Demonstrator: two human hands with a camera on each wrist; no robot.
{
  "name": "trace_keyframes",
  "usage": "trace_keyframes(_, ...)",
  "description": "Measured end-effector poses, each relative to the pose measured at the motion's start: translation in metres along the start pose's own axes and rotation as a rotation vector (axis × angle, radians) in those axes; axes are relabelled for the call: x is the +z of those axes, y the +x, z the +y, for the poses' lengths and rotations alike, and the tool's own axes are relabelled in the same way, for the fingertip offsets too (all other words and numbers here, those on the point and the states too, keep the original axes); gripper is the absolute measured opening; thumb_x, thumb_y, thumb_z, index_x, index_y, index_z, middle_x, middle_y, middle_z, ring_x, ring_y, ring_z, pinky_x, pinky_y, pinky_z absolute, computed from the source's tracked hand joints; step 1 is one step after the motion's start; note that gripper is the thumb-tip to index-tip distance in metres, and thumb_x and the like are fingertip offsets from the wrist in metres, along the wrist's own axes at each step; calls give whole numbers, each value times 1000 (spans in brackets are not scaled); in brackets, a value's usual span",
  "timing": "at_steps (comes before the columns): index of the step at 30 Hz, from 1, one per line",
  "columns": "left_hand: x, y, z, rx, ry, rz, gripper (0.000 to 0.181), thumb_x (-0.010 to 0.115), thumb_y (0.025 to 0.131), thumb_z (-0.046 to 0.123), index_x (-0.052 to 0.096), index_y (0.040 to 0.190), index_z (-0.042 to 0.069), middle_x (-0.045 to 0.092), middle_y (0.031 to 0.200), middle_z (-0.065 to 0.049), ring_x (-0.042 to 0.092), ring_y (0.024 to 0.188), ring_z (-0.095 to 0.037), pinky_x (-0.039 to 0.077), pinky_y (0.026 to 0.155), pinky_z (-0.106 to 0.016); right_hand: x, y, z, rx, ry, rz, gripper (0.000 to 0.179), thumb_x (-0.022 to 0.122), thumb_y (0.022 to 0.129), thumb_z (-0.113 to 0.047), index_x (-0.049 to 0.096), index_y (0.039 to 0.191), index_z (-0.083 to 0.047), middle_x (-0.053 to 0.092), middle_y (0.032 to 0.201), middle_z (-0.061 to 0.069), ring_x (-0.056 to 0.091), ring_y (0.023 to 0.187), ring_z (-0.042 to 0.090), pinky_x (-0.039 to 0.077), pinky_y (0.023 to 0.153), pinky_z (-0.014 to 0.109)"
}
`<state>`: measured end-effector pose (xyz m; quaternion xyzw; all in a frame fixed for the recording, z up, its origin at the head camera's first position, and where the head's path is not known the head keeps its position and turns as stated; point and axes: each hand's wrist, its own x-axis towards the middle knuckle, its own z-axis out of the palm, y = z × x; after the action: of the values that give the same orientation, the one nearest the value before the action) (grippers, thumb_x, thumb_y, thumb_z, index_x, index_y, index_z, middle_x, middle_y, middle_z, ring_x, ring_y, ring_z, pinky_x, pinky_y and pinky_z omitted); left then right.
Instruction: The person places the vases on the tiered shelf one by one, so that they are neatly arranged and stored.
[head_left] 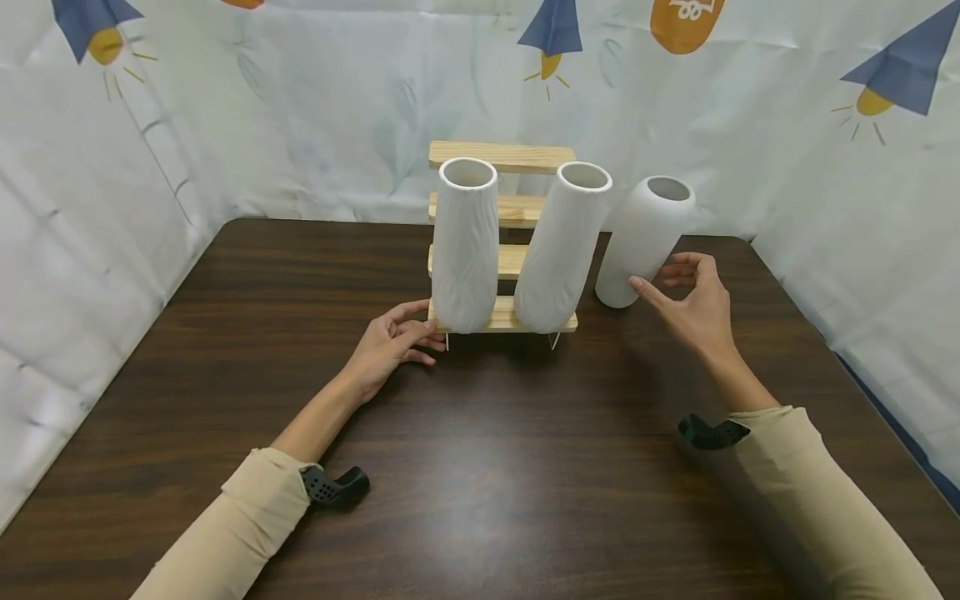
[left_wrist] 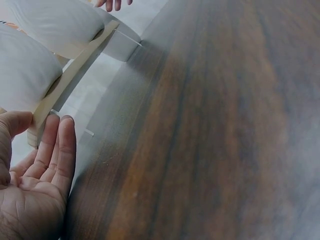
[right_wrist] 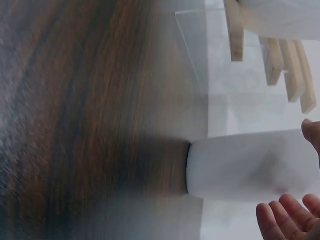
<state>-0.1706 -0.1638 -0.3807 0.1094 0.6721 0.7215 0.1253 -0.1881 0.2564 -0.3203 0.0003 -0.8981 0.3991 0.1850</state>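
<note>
A tiered wooden rack (head_left: 502, 156) with pale slats stands on the table, bearing two tall white textured vases: a left vase (head_left: 467, 250) and a right vase (head_left: 562, 250), which appears tilted in the head view. My left hand (head_left: 386, 346) pinches the left end of the lowest slat (left_wrist: 75, 75), thumb above and fingers below. A smooth white vase (head_left: 645, 242) stands on the table to the rack's right. Around its near side lies my right hand (head_left: 697, 308), thumb and fingers spread on either side; the right wrist view shows the fingers (right_wrist: 285, 215) loosely extended beside it.
The dark wooden table (head_left: 480, 467) stretches in front of the rack. A white patterned curtain (head_left: 337, 108) hangs behind and at both sides. Thin wire legs (head_left: 555, 341) hold up the rack's front.
</note>
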Motion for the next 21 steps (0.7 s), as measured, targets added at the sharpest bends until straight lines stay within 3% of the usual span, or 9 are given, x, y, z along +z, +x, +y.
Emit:
trace_keyframes(6, 0, 0, 0, -1, 2, 3, 53, 61, 105, 19, 42, 152, 5, 74, 105, -7, 72, 94, -19, 63, 76, -34, 1, 8, 3, 40, 1, 23, 77, 79, 88, -49, 45, 139, -2, 60, 125, 15, 60, 113, 31, 44, 89, 34)
trace_keyframes(21, 1, -1, 1, -2, 1, 7, 52, 61, 104, 17, 42, 151, 4, 73, 109, -14, 73, 93, -18, 63, 76, -34, 4, 26, -5, 74, -27, 31, 88, 79, 83, -58, 42, 140, -3, 56, 134, 16, 56, 122, 31, 45, 98, 45)
